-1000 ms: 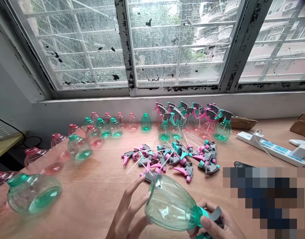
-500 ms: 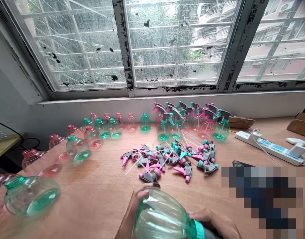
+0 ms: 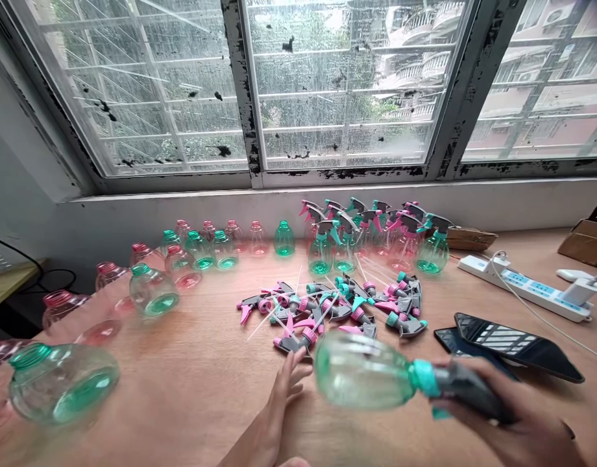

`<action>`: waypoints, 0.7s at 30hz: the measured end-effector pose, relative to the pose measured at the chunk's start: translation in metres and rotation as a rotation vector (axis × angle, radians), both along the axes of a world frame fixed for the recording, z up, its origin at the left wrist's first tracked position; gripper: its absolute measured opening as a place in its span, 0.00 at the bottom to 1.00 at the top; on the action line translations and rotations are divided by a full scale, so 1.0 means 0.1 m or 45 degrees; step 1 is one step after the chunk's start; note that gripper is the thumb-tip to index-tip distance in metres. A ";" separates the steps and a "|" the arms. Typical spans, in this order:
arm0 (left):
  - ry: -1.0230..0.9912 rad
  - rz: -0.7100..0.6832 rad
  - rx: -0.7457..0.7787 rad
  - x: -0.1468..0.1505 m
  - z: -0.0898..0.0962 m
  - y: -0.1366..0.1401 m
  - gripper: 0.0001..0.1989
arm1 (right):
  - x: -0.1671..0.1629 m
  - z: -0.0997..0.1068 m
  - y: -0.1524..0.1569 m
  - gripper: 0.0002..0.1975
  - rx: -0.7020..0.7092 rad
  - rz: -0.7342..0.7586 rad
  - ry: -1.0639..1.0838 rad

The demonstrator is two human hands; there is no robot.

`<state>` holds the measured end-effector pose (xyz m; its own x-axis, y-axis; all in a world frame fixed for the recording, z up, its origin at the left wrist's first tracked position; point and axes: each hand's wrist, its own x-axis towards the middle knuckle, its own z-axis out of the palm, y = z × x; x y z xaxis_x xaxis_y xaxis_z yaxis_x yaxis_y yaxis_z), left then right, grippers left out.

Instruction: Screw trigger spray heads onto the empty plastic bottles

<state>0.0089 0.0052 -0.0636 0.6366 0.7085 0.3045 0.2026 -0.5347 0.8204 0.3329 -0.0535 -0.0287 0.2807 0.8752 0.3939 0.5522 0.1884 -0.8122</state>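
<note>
My right hand (image 3: 512, 421) grips the grey and teal trigger head of a green spray bottle (image 3: 366, 371), which lies sideways in the air with its base pointing left. Just left of the bottle's base, my left hand (image 3: 279, 405) is off the bottle, its fingers spread over the wooden table (image 3: 191, 383). A pile of loose trigger heads (image 3: 337, 310), pink, teal and grey with thin white tubes, lies right beyond both hands.
Several finished spray bottles (image 3: 376, 237) stand at the back by the window wall. Open pink and green bottles (image 3: 182, 259) line the left side, one large green bottle (image 3: 60, 383) nearest. Two phones (image 3: 507, 340) and a white power strip (image 3: 527, 288) lie at right.
My right hand has carried the bottle up and to the right by its trigger head. My left hand has let go of the bottle's body and opened.
</note>
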 end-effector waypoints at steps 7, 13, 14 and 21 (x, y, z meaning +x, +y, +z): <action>0.540 -0.125 0.444 0.30 0.50 0.00 0.34 | 0.84 0.85 0.69 0.28 0.062 -0.306 -0.425; 0.666 -0.401 0.843 1.51 0.85 0.87 0.27 | 1.20 1.32 1.53 0.18 -0.136 -0.353 -0.736; 0.683 -0.391 0.847 1.77 0.84 1.08 0.26 | 1.22 1.35 1.67 0.17 -0.157 -0.344 -0.775; 0.886 -0.217 0.754 3.00 0.57 2.06 0.16 | 1.17 1.35 2.36 0.21 -0.277 -0.307 -1.011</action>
<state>0.3086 0.2109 -0.0071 0.8929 0.4395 0.0977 0.4268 -0.8953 0.1272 0.4502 0.1823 0.1059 0.1809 0.9059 0.3830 0.9774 -0.1224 -0.1723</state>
